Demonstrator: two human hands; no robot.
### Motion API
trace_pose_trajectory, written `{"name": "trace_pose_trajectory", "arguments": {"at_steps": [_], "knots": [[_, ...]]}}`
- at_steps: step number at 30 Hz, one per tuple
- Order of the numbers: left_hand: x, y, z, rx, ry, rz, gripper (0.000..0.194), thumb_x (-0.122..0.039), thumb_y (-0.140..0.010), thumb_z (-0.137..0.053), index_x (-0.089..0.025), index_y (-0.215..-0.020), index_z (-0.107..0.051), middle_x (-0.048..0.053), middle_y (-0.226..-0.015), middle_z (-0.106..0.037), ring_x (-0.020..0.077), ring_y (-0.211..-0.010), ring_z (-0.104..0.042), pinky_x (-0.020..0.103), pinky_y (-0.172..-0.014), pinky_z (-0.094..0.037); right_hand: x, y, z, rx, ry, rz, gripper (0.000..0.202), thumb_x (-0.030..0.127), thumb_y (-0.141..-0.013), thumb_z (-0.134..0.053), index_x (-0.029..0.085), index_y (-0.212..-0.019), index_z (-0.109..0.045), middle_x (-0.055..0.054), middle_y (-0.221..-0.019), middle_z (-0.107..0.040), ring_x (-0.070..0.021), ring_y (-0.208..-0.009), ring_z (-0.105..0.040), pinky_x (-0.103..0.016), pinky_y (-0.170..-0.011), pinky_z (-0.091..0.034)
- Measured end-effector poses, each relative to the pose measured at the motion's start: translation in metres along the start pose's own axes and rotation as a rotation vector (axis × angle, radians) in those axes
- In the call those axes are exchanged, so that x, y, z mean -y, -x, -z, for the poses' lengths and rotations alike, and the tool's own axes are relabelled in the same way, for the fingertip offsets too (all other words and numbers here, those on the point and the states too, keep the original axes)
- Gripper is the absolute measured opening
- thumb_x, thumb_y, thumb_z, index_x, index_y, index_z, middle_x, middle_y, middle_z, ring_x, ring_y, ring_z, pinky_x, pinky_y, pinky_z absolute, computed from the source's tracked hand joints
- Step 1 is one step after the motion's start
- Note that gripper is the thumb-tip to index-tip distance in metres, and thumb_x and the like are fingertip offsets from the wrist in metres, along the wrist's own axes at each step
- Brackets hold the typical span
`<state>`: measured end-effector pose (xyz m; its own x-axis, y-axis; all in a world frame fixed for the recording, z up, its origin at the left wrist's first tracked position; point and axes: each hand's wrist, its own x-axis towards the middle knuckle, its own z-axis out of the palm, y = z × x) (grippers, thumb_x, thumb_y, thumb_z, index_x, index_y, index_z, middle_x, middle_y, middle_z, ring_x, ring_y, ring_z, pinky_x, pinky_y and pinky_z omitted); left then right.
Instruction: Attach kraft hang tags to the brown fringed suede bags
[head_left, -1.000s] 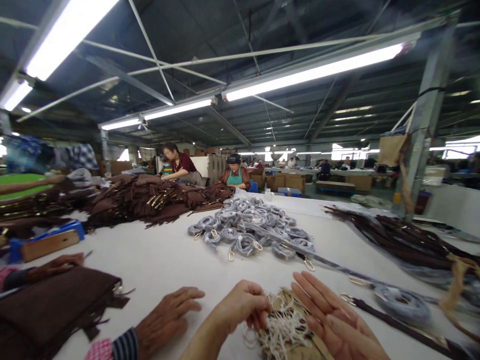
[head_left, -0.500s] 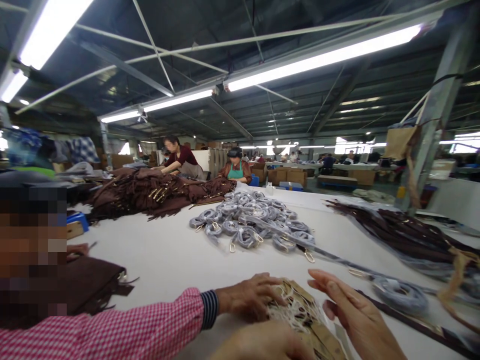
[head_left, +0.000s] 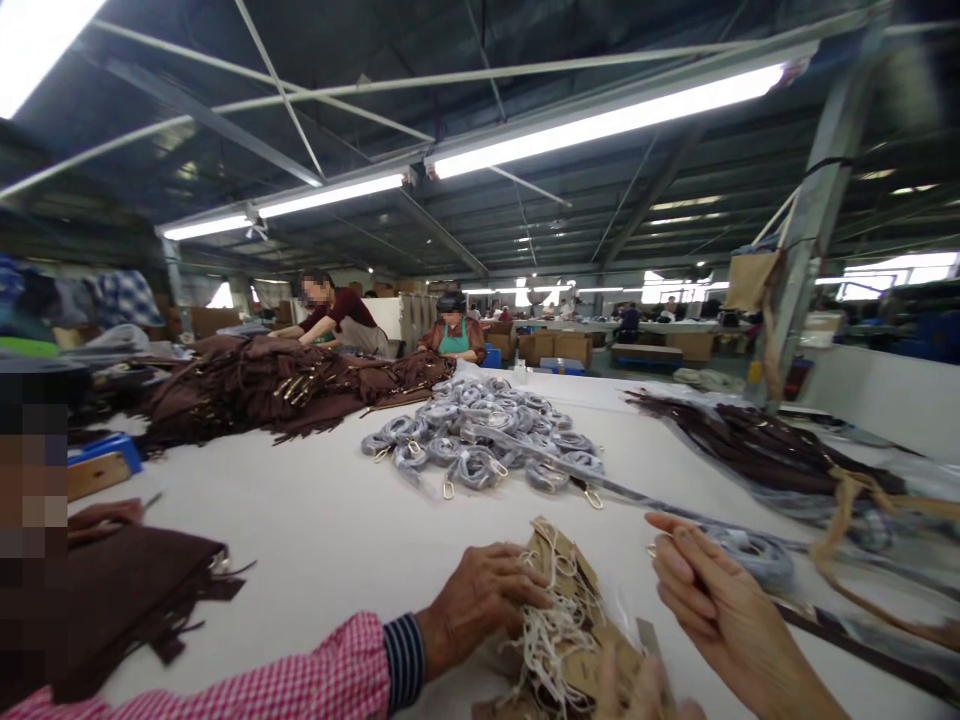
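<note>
A heap of brown cardboard hang tags [head_left: 581, 670] with tangled white strings [head_left: 551, 635] lies in front of me. My left hand [head_left: 637, 690] is low in the picture over the heap's near right side, smeared by motion and partly cut off. To the right of the tags, my right hand [head_left: 724, 610] is raised with fingers curled and thumb against the index finger. Anything between those fingers is too small or hidden to make out. From the left, a co-worker's hand [head_left: 480, 605] in a pink checked sleeve [head_left: 322, 675] rests on the tags.
Grey coiled straps [head_left: 487, 440] with gold clasps are piled mid-table. Another coil [head_left: 750, 555] lies behind my right hand. Dark brown straps [head_left: 735, 440] stretch across the right, and brown bags [head_left: 292, 380] are heaped far left. Two people work behind the table.
My right hand's fingers have drawn closer together. My left hand has shifted right and lower over the tags. The view has turned slightly right, and more of the tag heap shows.
</note>
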<state>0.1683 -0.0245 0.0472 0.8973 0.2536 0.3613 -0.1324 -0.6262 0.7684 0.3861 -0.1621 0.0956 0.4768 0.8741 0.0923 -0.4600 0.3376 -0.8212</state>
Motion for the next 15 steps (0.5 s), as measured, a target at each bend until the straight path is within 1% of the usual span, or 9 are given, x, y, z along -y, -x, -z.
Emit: {"name": "trace_pose_trajectory", "arguments": {"at_steps": [2,4,5,6,8,10,12,13,15], "knots": [[-0.009,-0.003,0.012,0.121,-0.032,-0.037,0.019,-0.03,-0.087,-0.054,-0.032,-0.097,-0.07,0.005,-0.116,-0.069,0.0252,-0.115,-0.058,0.043,-0.114,-0.019,0.0,-0.002,0.004,-0.012,0.014,0.013,0.042,0.044,-0.066,-0.084,0.018,-0.094,-0.068,0.008,-0.057,-0.042,0.0004,-0.037,-0.022,-0.008,-0.029,-0.019],[-0.018,-0.004,0.026,0.18,-0.083,-0.053,0.025,-0.027,-0.09,-0.047,-0.031,-0.101,-0.069,0.005,-0.118,-0.069,0.0247,-0.115,-0.058,0.042,-0.114,-0.019,0.0,-0.004,0.008,-0.018,0.029,0.02,0.042,0.044,-0.066,-0.085,0.018,-0.094,-0.068,0.008,-0.057,-0.043,0.0005,-0.037,-0.023,-0.008,-0.029,-0.02],[-0.021,-0.003,0.032,0.169,-0.131,-0.016,0.027,-0.026,-0.091,-0.045,-0.031,-0.101,-0.069,0.004,-0.117,-0.069,0.0242,-0.114,-0.058,0.042,-0.114,-0.02,0.0,-0.005,0.009,-0.02,0.033,0.025,0.042,0.043,-0.065,-0.085,0.018,-0.094,-0.068,0.008,-0.057,-0.044,0.0006,-0.037,-0.024,-0.008,-0.029,-0.02],[-0.024,0.0,0.035,0.143,-0.193,0.052,0.028,-0.026,-0.091,-0.044,-0.031,-0.102,-0.069,0.004,-0.117,-0.068,0.0241,-0.114,-0.057,0.042,-0.113,-0.023,0.001,-0.005,0.011,-0.024,0.034,0.032,0.043,0.043,-0.064,-0.086,0.017,-0.094,-0.068,0.008,-0.057,-0.044,0.0007,-0.036,-0.024,-0.008,-0.029,-0.02],[-0.028,0.012,0.034,0.099,-0.307,0.22,0.028,-0.028,-0.088,-0.048,-0.031,-0.107,-0.068,0.005,-0.121,-0.066,0.0275,-0.117,-0.055,0.046,-0.11,-0.028,0.002,-0.005,0.013,-0.034,0.03,0.049,0.045,0.043,-0.062,-0.087,0.017,-0.094,-0.068,0.008,-0.057,-0.045,0.001,-0.037,-0.025,-0.007,-0.029,-0.02],[-0.031,0.032,0.026,0.055,-0.425,0.352,0.037,-0.032,-0.082,-0.059,-0.029,-0.117,-0.065,0.01,-0.129,-0.06,0.0352,-0.124,-0.049,0.054,-0.109,-0.028,0.003,-0.005,0.015,-0.042,0.03,0.063,0.047,0.045,-0.061,-0.087,0.017,-0.093,-0.068,0.008,-0.057,-0.045,0.0012,-0.037,-0.026,-0.007,-0.029,-0.02],[-0.031,0.059,0.02,-0.001,-0.609,0.446,0.054,-0.036,-0.075,-0.066,-0.028,-0.128,-0.059,0.014,-0.139,-0.052,0.0421,-0.132,-0.038,0.062,-0.111,-0.018,0.004,-0.006,0.017,-0.042,0.035,0.069,0.047,0.046,-0.062,-0.087,0.017,-0.094,-0.068,0.008,-0.056,-0.046,0.0013,-0.036,-0.026,-0.007,-0.029,-0.019],[-0.031,0.074,0.022,-0.008,-0.715,0.501,0.058,-0.037,-0.075,-0.066,-0.029,-0.131,-0.056,0.013,-0.143,-0.047,0.0427,-0.136,-0.032,0.064,-0.111,-0.013,0.004,-0.006,0.017,-0.041,0.039,0.073,0.047,0.046,-0.062,-0.087,0.017,-0.094,-0.068,0.008,-0.056,-0.046,0.0014,-0.036,-0.026,-0.007,-0.03,-0.019],[-0.03,0.103,0.035,-0.013,-0.868,0.612,0.058,-0.042,-0.079,-0.061,-0.032,-0.136,-0.051,0.011,-0.149,-0.042,0.0413,-0.14,-0.026,0.064,-0.112,-0.01,0.004,-0.007,0.017,-0.041,0.049,0.08,0.048,0.046,-0.061,-0.087,0.017,-0.094,-0.068,0.008,-0.056,-0.046,0.0016,-0.036,-0.027,-0.007,-0.03,-0.019]]}}
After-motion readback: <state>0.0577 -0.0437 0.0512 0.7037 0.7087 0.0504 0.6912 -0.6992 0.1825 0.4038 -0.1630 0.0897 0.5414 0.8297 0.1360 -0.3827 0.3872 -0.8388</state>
